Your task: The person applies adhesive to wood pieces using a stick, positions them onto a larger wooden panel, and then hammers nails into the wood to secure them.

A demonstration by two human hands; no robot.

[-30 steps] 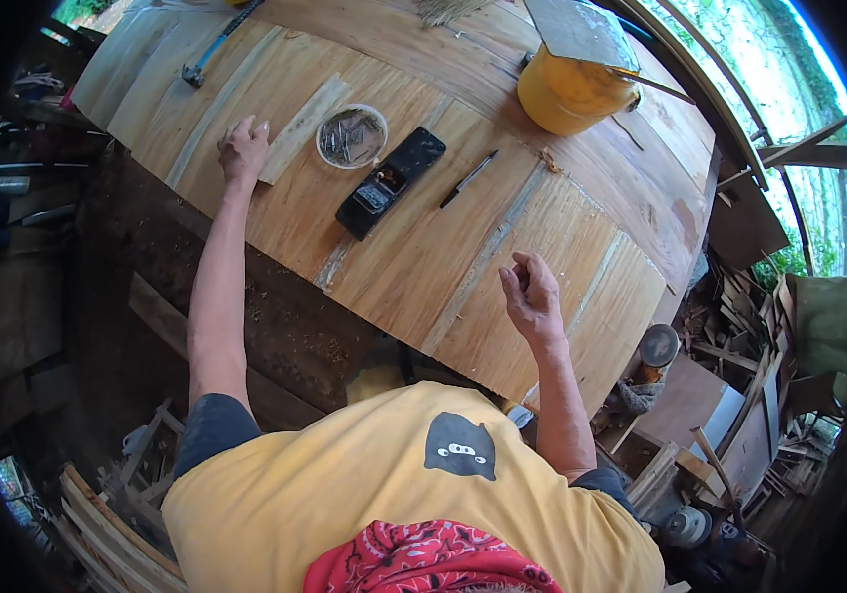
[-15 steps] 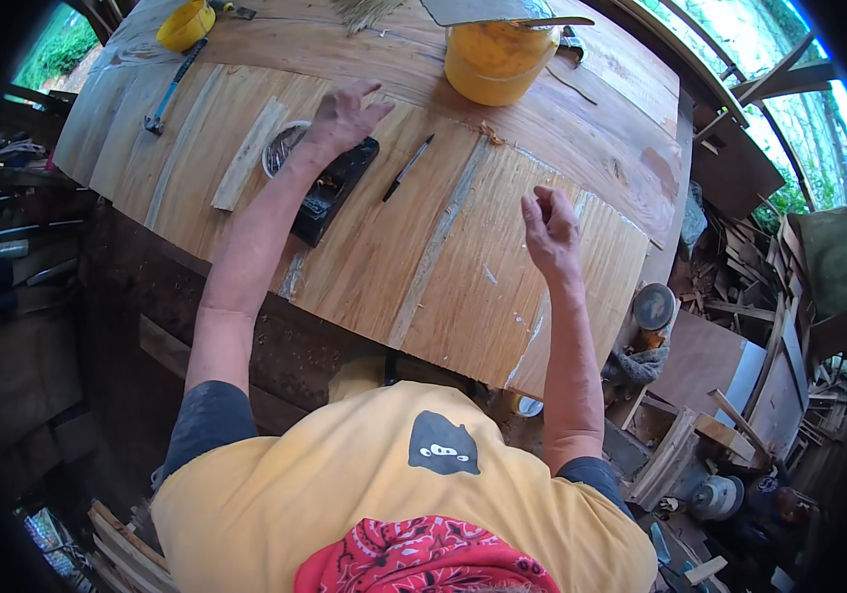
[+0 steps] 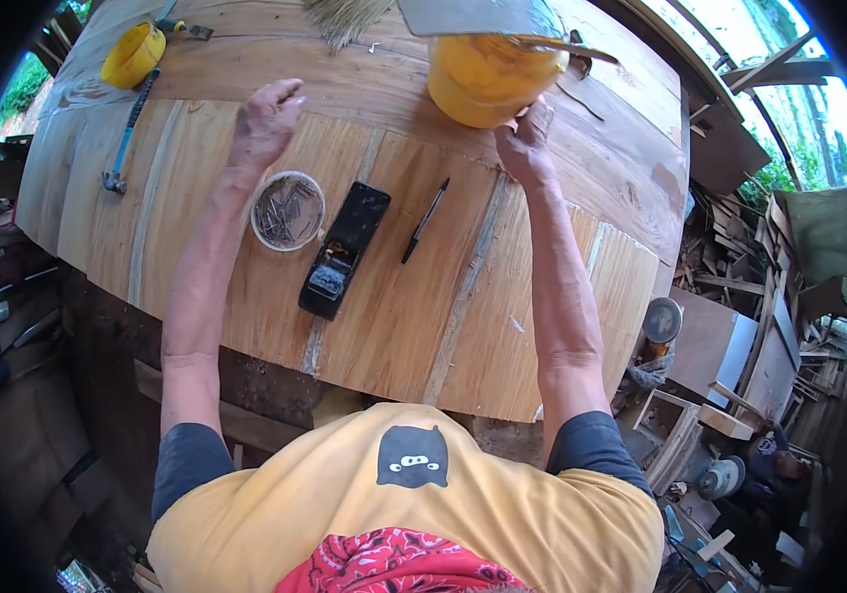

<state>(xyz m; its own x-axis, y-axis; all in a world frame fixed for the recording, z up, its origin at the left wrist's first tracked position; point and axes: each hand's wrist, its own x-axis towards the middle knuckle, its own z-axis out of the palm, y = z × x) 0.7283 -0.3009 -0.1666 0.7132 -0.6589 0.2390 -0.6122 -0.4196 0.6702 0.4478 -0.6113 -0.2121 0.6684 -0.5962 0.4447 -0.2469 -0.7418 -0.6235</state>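
Note:
My left hand point(image 3: 267, 124) is beyond a round tub of nails point(image 3: 287, 210), fingers loosely bent and apart, nothing visible in them. My right hand point(image 3: 527, 143) touches the lower front of a yellow bucket point(image 3: 478, 79), fingers curled; what they grip is hidden. A flat grey sheet point(image 3: 463, 15) and a stick point(image 3: 586, 51) lie across the bucket's top. Between my forearms are a black block-like tool, apparently a hand plane point(image 3: 344, 252), and a pen point(image 3: 424, 220). These stand on pale boards point(image 3: 394, 306) laid over a large wooden table.
At left are a blue-handled hammer point(image 3: 127, 133) and yellow bowl point(image 3: 134, 55) with a brush beside it. Straw bristles point(image 3: 344, 18) lie at the back. Scrap wood point(image 3: 739, 257), leaning panels point(image 3: 700, 346) and a round-topped object point(image 3: 662, 318) crowd the right side beyond the table edge.
My left hand has swept forward over the tub and plane, then left to beyond the tub. My right hand has reached forward to the bucket. The view has also shifted.

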